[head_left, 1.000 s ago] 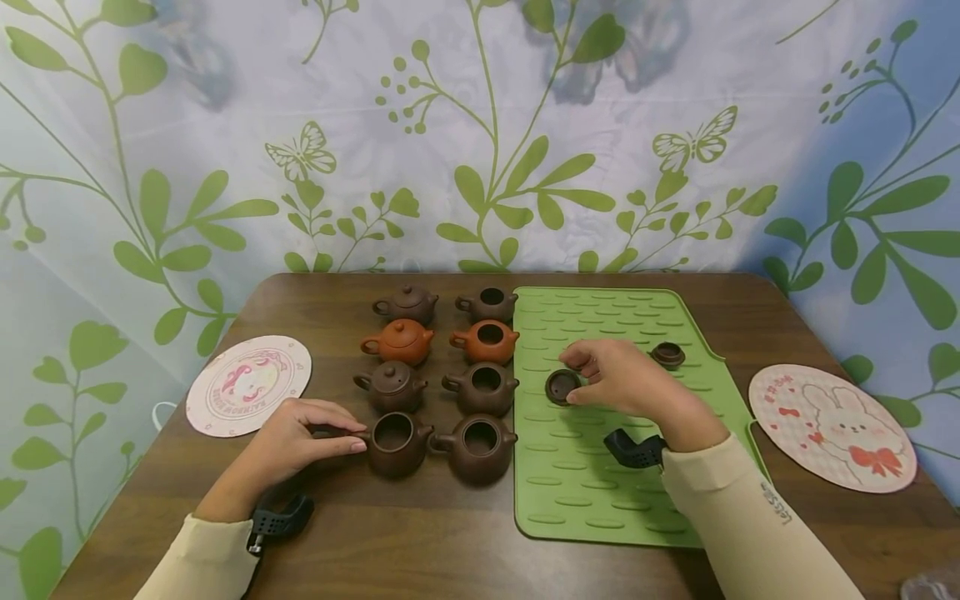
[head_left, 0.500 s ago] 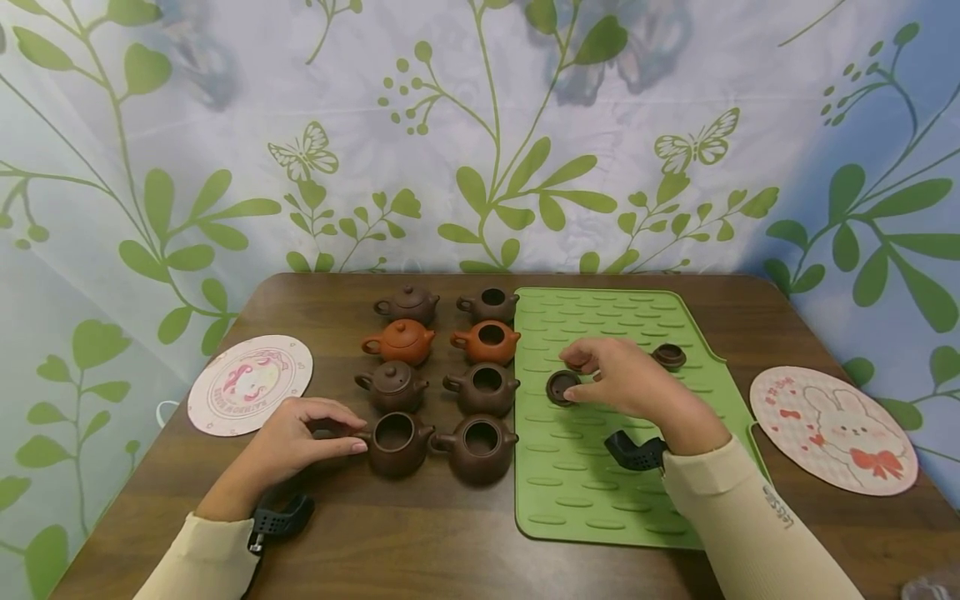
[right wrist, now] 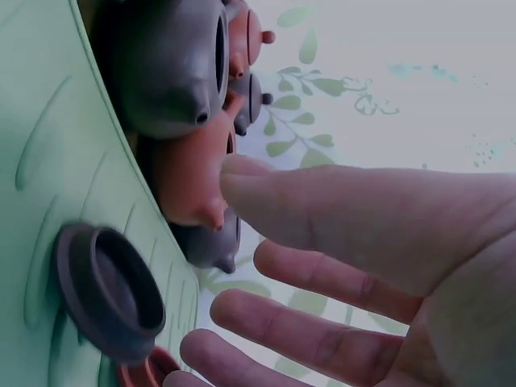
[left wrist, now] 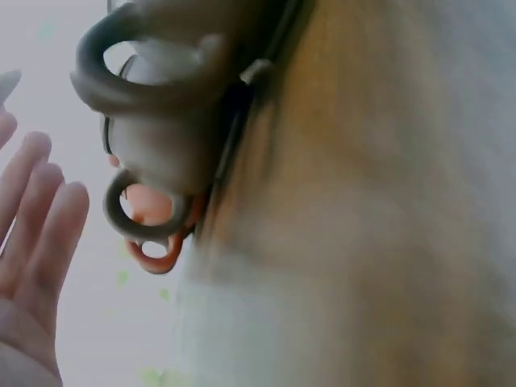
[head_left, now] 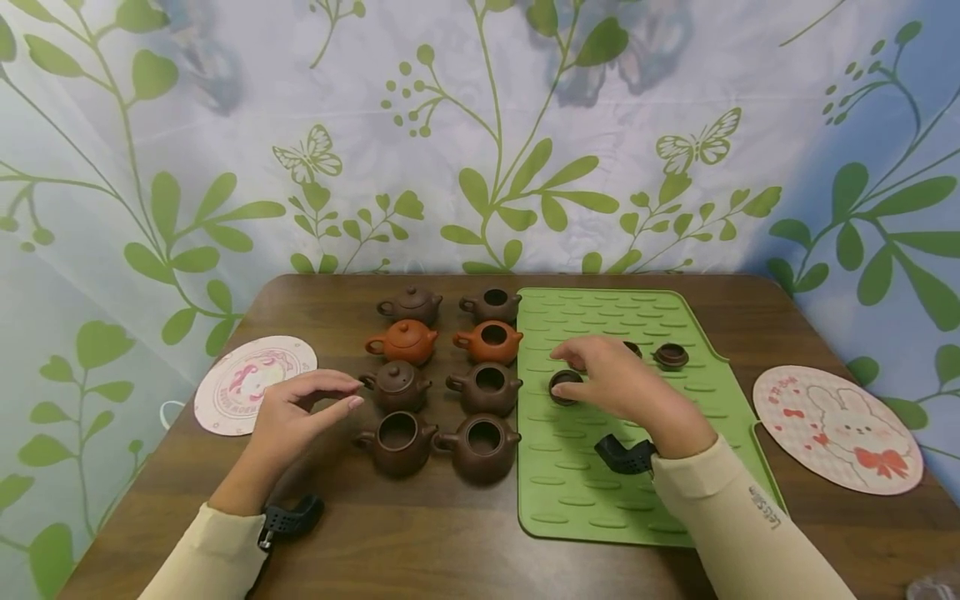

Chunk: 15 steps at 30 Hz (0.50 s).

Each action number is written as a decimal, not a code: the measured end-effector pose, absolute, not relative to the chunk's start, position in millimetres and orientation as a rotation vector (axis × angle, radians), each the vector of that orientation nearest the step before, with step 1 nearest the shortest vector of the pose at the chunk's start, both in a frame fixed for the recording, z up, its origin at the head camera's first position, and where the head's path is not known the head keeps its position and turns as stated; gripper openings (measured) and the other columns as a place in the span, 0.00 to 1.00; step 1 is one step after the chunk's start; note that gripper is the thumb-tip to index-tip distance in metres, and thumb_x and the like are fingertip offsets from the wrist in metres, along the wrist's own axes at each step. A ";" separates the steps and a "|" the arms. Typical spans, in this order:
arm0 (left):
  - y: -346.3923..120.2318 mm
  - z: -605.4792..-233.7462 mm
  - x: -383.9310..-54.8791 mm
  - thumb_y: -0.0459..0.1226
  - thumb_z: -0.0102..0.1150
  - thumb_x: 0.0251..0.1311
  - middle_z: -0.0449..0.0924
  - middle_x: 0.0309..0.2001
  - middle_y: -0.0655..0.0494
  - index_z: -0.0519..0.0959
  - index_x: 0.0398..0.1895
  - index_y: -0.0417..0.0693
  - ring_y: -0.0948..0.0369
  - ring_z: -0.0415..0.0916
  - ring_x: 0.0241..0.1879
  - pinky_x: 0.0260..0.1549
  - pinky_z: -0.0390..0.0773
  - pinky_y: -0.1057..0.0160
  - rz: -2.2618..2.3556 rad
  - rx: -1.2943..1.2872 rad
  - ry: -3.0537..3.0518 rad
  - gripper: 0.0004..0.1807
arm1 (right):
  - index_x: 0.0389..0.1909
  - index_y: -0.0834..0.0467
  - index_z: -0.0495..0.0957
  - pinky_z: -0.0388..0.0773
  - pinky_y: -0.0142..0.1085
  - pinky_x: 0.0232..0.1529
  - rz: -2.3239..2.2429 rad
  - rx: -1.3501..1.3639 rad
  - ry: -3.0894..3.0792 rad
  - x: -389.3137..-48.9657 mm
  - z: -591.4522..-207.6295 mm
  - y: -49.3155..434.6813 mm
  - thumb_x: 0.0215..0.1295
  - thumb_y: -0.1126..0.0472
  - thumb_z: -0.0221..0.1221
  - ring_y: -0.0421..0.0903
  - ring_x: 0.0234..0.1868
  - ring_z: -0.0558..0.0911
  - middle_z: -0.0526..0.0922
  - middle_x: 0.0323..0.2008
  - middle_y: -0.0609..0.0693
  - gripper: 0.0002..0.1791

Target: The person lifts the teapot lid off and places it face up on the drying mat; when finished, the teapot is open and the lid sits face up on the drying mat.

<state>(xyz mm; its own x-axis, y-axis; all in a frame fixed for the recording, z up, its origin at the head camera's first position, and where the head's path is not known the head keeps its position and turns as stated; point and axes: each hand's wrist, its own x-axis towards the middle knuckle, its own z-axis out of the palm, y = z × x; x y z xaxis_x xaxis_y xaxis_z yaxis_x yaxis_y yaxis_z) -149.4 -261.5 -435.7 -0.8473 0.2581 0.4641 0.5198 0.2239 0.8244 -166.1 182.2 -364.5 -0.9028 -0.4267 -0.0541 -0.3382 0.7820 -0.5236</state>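
In the head view my left hand [head_left: 292, 425] hovers just left of the front-left lidless dark teapot [head_left: 408, 454], thumb and fingers apart, touching nothing. Its fingers [left wrist: 44, 234] stand clear of the teapot handles [left wrist: 149, 93] in the left wrist view. Over the green mat [head_left: 570, 508], my right hand [head_left: 626, 383] is above a dark teapot lid [head_left: 564, 377]. The right wrist view shows that dark lid [right wrist: 72, 294] lying upside down, apart from the spread thumb and fingers. An orange lid [right wrist: 149, 371] lies beyond it, partly hidden.
Teapots stand in two columns, including lidded ones such as the orange teapot [head_left: 405, 340] and lidless ones along the mat's left edge. Another dark lid [head_left: 670, 356] sits right of my hand. Round placemats flank them: one pink-printed [head_left: 247, 387], one with a rabbit [head_left: 836, 429].
My left hand has come off the front-left teapot's handle and moved up and slightly left. My right hand has let go of the dark lid, its fingers now spread above it.
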 end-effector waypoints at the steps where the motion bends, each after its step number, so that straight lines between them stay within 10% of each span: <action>1: -260.2 -433.9 -151.4 0.19 0.74 0.57 0.87 0.47 0.42 0.89 0.44 0.32 0.52 0.85 0.48 0.50 0.83 0.60 -1.662 -0.720 -2.250 0.12 | 0.65 0.63 0.80 0.79 0.55 0.55 -0.775 -0.610 2.803 -166.1 -364.5 180.3 0.70 0.58 0.72 0.59 0.58 0.81 0.82 0.60 0.60 0.27; 15: -263.3 -433.6 -184.8 0.37 0.74 0.66 0.88 0.49 0.54 0.91 0.50 0.47 0.59 0.85 0.48 0.47 0.82 0.66 -1.546 -0.568 -2.518 0.11 | 0.64 0.61 0.80 0.79 0.50 0.56 -0.741 -0.821 2.798 -173.6 -347.5 126.3 0.71 0.56 0.71 0.55 0.58 0.81 0.82 0.60 0.56 0.25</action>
